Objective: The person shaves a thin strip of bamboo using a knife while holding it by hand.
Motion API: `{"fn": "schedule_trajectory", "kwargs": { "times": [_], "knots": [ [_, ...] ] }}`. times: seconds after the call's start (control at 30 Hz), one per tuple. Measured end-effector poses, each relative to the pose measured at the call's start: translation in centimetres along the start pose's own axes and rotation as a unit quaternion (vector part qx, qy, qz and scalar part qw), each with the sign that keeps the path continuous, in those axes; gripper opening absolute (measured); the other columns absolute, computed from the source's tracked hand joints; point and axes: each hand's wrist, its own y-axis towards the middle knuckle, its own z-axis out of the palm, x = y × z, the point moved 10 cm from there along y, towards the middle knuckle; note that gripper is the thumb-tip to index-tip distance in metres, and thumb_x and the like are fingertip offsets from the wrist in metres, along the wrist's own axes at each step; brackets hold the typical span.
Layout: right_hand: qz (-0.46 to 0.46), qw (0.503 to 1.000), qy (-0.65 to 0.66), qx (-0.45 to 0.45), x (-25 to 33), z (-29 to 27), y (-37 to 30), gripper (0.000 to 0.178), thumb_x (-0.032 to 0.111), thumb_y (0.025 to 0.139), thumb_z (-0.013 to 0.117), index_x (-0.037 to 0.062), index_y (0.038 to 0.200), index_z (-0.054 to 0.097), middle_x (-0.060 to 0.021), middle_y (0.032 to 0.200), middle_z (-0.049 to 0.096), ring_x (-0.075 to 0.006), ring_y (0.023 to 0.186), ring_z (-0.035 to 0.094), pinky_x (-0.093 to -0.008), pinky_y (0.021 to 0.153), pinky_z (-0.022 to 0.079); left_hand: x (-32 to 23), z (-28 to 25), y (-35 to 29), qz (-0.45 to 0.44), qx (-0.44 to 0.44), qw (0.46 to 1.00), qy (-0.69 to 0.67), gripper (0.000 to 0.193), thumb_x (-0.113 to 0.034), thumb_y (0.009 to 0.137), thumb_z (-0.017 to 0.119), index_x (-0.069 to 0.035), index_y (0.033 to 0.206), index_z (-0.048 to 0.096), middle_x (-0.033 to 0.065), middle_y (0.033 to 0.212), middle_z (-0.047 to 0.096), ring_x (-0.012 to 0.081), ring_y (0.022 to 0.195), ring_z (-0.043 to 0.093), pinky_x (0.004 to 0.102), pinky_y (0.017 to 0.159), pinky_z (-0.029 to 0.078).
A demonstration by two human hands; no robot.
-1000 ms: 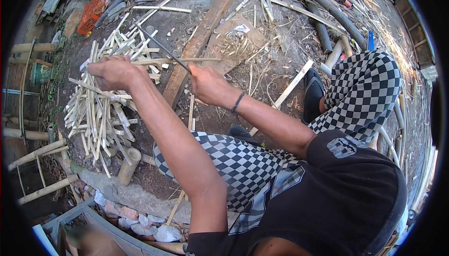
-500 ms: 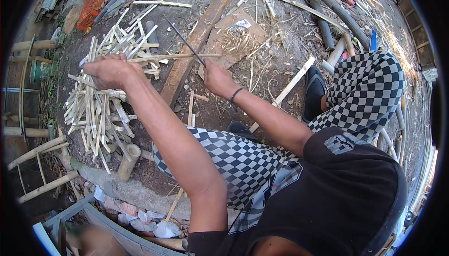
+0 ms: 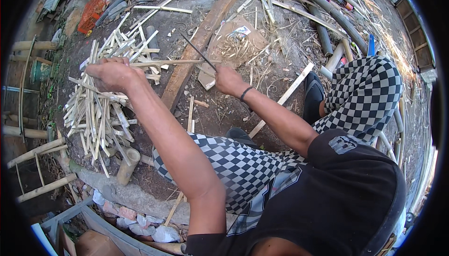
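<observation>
My left hand [image 3: 111, 74] is closed around one end of a thin bamboo strip [image 3: 159, 62], held over a heap of split bamboo strips [image 3: 100, 120]. The strip stretches to the right across a long brown wooden plank [image 3: 187, 64]. In my right hand [image 3: 229, 80], fingers wrapped, is a knife [image 3: 196, 48] with a long, dark, narrow blade slanting up to the left. Its blade crosses the strip close to the strip's right end. Below that crossing lies a flat brown sheet [image 3: 252, 33] with curled shavings [image 3: 236, 47] on it.
Thick bamboo poles [image 3: 327, 8] lie at the upper right. A cut bamboo stub [image 3: 128, 166] stands near the lower left, by a concrete edge with rubble [image 3: 166, 233]. An orange crate [image 3: 92, 11] sits at the far left. My checkered trouser legs [image 3: 365, 94] border the work area.
My right hand and the knife have shifted right and slightly down, toward the strip's right end. The left hand has barely moved and keeps hold of the strip.
</observation>
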Motion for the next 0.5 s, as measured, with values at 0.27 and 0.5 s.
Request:
{"fn": "schedule_trajectory", "kwargs": {
  "times": [0.27, 0.5],
  "knots": [
    [0.072, 0.997, 0.021, -0.031, -10.3, 2.5, 1.7, 0.029, 0.007, 0.086, 0.050, -0.0050, 0.112, 0.053, -0.0340, 0.090, 0.065, -0.0488, 0.089, 0.065, -0.0557, 0.079, 0.053, 0.9, 2.4, -1.4, -0.013, 0.033, 0.999, -0.006, 0.035, -0.026, 0.091, 0.041, -0.015, 0.060, 0.027, -0.0015, 0.049, 0.028, 0.0125, 0.042, 0.025, 0.0312, 0.042, 0.022],
    [0.053, 0.998, 0.014, 0.021, -4.5, 3.6, -3.2, 0.031, 0.008, 0.087, 0.050, -0.0044, 0.116, 0.051, -0.0329, 0.093, 0.066, -0.0487, 0.091, 0.065, -0.0565, 0.079, 0.052, -0.6, -0.2, 0.6, 0.014, 0.004, 1.000, 0.006, 0.031, -0.024, 0.087, 0.042, -0.013, 0.061, 0.030, -0.0006, 0.051, 0.030, 0.0125, 0.043, 0.025, 0.0303, 0.042, 0.021]
  ]
}}
